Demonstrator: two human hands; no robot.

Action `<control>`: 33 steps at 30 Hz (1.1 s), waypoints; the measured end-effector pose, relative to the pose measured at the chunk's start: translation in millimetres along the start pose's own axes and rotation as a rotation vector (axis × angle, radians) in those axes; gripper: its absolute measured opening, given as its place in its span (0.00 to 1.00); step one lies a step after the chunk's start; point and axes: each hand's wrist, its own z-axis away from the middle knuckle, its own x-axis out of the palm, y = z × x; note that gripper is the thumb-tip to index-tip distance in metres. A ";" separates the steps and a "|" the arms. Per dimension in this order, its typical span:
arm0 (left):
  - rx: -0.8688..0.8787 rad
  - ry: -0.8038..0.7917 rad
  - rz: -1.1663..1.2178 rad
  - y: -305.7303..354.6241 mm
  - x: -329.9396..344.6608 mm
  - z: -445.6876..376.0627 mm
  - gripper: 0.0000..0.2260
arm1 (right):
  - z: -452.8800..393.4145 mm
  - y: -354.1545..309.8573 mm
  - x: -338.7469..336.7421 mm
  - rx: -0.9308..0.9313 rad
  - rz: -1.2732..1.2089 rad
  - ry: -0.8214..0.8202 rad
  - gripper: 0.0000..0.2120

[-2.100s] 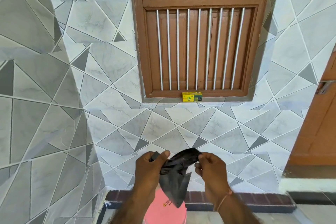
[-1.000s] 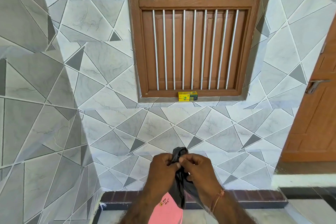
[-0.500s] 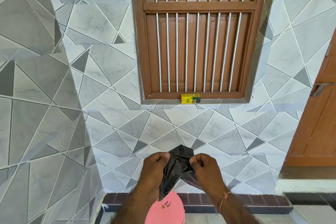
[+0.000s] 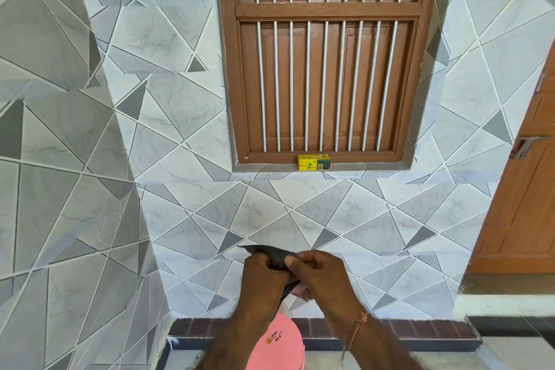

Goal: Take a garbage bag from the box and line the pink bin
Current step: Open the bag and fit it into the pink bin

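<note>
- The left hand and the right hand met low in the middle of the view, knuckles nearly touching, in front of the tiled wall.
- Both hands had their grip closed on a crumpled black garbage bag: the left grip was curled tight round the bunched plastic, and the right grip pinched the same bunch between thumb and fingers.
- A pointed flap of the bag stuck out to the left above the left hand, and a darker strip of it hung down between the two wrists.
- A thin thread bracelet circled the right wrist.
- The pink bin stood on the floor directly below the hands, partly hidden by the forearms; its pink surface carried a small yellow mark and some handwriting too small to read.
- The bag was above the bin, apart from it and wholly in the hands.
- The yellow and green box lay on the window sill, against the bottom rail of the brown wooden window with its white bars, well above the hands.
- A brown door stood at the right edge, with a metal latch on it.
- A band of dark brick-coloured tiles ran along the foot of the wall.
</note>
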 end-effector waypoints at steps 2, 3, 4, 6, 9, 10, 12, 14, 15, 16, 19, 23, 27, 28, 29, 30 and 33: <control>0.026 -0.021 -0.013 2.6 2.4 3.4 0.08 | -0.6 -0.2 0.6 0.001 -0.040 0.003 0.04; 0.026 -0.034 -0.024 2.5 2.6 3.4 0.07 | -1.1 -0.4 -0.1 0.002 -0.059 0.019 0.03; 0.018 -0.047 -0.020 1.4 1.6 2.6 0.06 | -1.4 -1.0 -0.9 0.013 -0.088 0.034 0.04; -0.002 -0.062 0.024 -1.9 -3.0 -0.9 0.05 | -1.8 -2.1 -4.6 0.018 -0.111 0.063 0.05; -0.082 -0.022 0.122 -8.1 -11.2 -7.4 0.13 | -5.3 0.2 -11.2 0.036 -0.148 0.096 0.05; -0.114 -0.005 0.169 -10.8 -14.0 -9.3 0.13 | -6.5 0.9 -13.2 0.048 -0.152 0.104 0.06; -0.167 0.055 0.248 -14.5 -19.8 -14.1 0.10 | -11.9 4.9 -18.3 0.048 -0.088 0.146 0.06; -0.179 0.175 0.259 -18.1 -27.0 -19.9 0.10 | -19.4 12.4 -26.8 0.030 0.014 0.237 0.07; -0.169 0.242 0.237 -20.1 -30.7 -22.7 0.10 | -23.7 17.8 -32.2 0.021 0.058 0.286 0.08; -0.162 0.301 0.208 -21.4 -34.6 -24.9 0.09 | -27.0 22.0 -36.9 0.015 0.106 0.336 0.09; -0.143 0.361 0.152 -21.6 -39.8 -24.4 0.06 | -29.9 35.4 -47.6 -0.021 0.336 0.416 0.09; -0.045 0.307 0.049 -10.8 -30.6 -18.8 0.05 | -16.1 35.6 -38.5 -0.228 0.425 0.401 0.03; 0.014 0.230 -0.051 1.0 -24.8 -16.6 0.07 | -12.6 29.4 -21.4 -0.275 0.341 0.095 0.23; 0.036 0.214 -0.085 2.6 -24.2 -16.5 0.08 | -14.4 28.5 -18.7 -0.297 0.375 0.030 0.23; 0.063 0.197 -0.123 4.1 -23.9 -16.2 0.09 | -16.4 29.2 -17.2 -0.311 0.422 -0.017 0.23; 0.092 0.180 -0.159 4.9 -24.4 -16.1 0.12 | -18.7 30.9 -16.5 -0.313 0.462 -0.047 0.23; 0.157 0.121 -0.332 7.6 -34.8 -17.1 0.18 | -23.7 32.2 -21.6 -0.347 0.509 0.037 0.18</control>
